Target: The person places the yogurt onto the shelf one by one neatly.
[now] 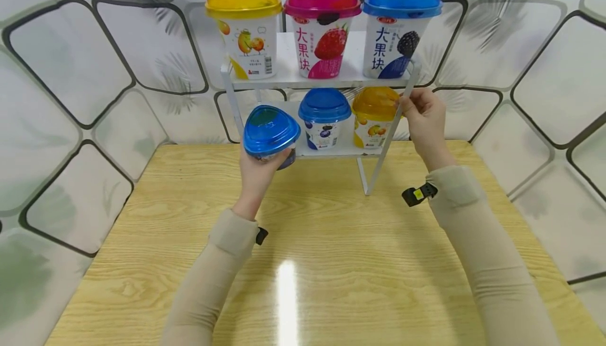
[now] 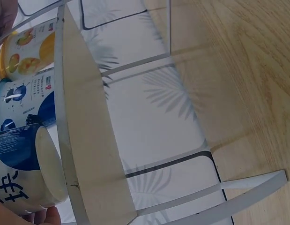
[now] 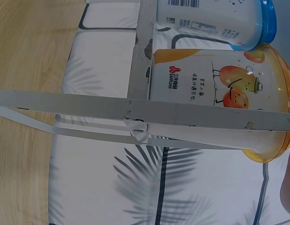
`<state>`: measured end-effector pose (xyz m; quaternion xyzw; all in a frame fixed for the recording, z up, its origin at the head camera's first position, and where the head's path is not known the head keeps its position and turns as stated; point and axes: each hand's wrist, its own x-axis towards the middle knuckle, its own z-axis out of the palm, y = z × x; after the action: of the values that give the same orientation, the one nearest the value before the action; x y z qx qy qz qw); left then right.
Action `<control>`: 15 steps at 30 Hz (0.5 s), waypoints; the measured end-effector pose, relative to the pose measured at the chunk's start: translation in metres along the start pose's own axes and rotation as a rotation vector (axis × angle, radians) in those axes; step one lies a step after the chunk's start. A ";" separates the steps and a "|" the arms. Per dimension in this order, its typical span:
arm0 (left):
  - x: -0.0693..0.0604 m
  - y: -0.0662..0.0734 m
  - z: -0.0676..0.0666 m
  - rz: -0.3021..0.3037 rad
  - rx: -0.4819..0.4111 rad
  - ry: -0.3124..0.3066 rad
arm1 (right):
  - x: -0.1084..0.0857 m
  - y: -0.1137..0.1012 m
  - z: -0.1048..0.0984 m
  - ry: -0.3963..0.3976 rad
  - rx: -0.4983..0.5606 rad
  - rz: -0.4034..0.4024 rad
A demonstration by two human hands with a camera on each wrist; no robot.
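My left hand [image 1: 258, 175] grips a blue-lidded yogurt cup [image 1: 271, 130] at the left end of the rack's lower shelf, its lid tipped toward me. In the left wrist view that cup's [image 2: 18, 168] base shows over the shelf edge, fingertips below it. On the same shelf stand another blue-lidded cup [image 1: 324, 117] and a yellow-lidded cup [image 1: 376, 114]. At the right post of the white rack [image 1: 390, 130], my right hand [image 1: 427, 120] pinches the post beside the yellow lid. The right wrist view shows only part of a finger, near the yellow-lidded cup [image 3: 196, 77].
On the upper shelf [image 1: 289, 80] stand a yellow-lidded cup [image 1: 246, 30], a pink-lidded cup [image 1: 322, 30] and a blue-lidded cup [image 1: 400, 30]. The rack stands on a wooden table [image 1: 341, 262], close to the patterned wall [image 1: 156, 46]. Its slanted posts flank the lower shelf.
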<state>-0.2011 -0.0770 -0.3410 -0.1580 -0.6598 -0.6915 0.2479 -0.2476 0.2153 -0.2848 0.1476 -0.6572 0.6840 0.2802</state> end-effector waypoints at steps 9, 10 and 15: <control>0.004 -0.019 0.000 -0.021 0.108 0.026 | 0.000 0.001 0.000 -0.004 0.021 0.000; 0.004 -0.019 0.000 -0.032 0.126 0.034 | 0.000 0.001 0.000 -0.006 0.028 0.006; 0.002 -0.018 -0.003 -0.084 0.239 0.063 | 0.000 0.000 -0.001 -0.006 0.052 0.014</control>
<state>-0.2127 -0.0805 -0.3550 -0.0776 -0.7354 -0.6225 0.2563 -0.2475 0.2158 -0.2852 0.1523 -0.6411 0.7023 0.2694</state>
